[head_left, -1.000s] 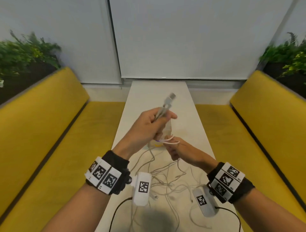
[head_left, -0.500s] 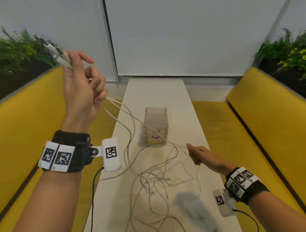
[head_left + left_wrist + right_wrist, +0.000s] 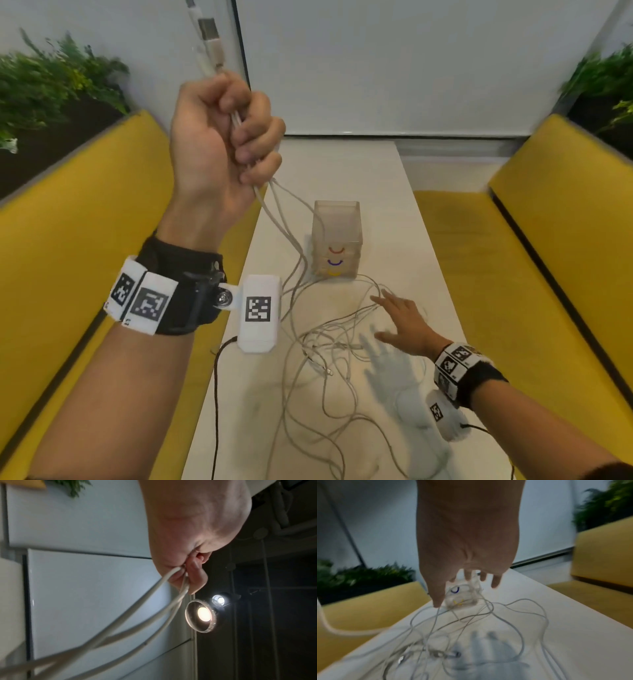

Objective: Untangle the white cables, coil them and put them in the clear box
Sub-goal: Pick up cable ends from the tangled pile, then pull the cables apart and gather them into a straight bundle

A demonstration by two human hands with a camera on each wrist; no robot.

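My left hand [image 3: 236, 133] is raised high over the table's left side and grips several white cable ends, whose USB plugs [image 3: 209, 37] stick up out of the fist. The strands [image 3: 130, 609] run down from that fist to a tangle of white cables [image 3: 329, 346] on the white table [image 3: 394, 192]. My right hand [image 3: 399, 317] hovers flat just above the tangle's right edge with fingers spread and straight, holding nothing. The clear box [image 3: 337, 240] stands upright beyond the tangle, with coloured arcs on its front; it also shows past the fingertips in the right wrist view [image 3: 462, 596].
Yellow benches [image 3: 102, 212] run along both sides of the narrow table, with a second bench [image 3: 561, 219] on the right. Green plants [image 3: 51, 85] sit behind each backrest. A loose plug [image 3: 453, 654] lies within the tangle. Black wrist-camera leads [image 3: 215, 394] trail over the near table edge.
My left hand has swung from the far left back toward the centre, still high with the cable ends. My right hand has let go of its strand and opened flat over the tangle.
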